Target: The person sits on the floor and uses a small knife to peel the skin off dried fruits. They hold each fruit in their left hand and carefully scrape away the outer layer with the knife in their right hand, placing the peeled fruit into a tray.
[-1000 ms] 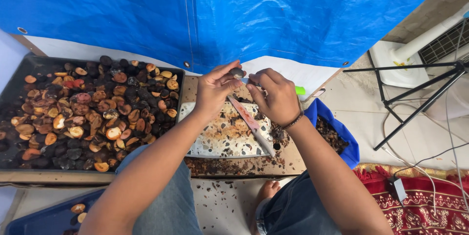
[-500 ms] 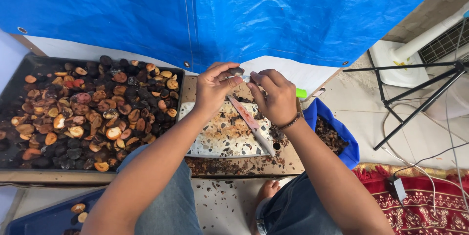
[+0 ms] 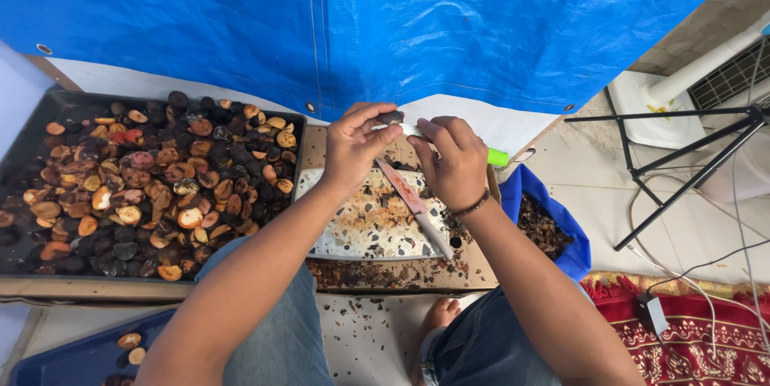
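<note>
Blue tarpaulin backs our low bench, where our left hand pinches a small dark fruit over the speckled board to catch scraps, while our right hand grips the green-handled knife, tray of halved fruit alongside.

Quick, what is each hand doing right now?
Left hand: closed, pinching a small dark fruit at its fingertips.
Right hand: closed around a knife with a green handle, blade pointing down over the speckled board.
</note>
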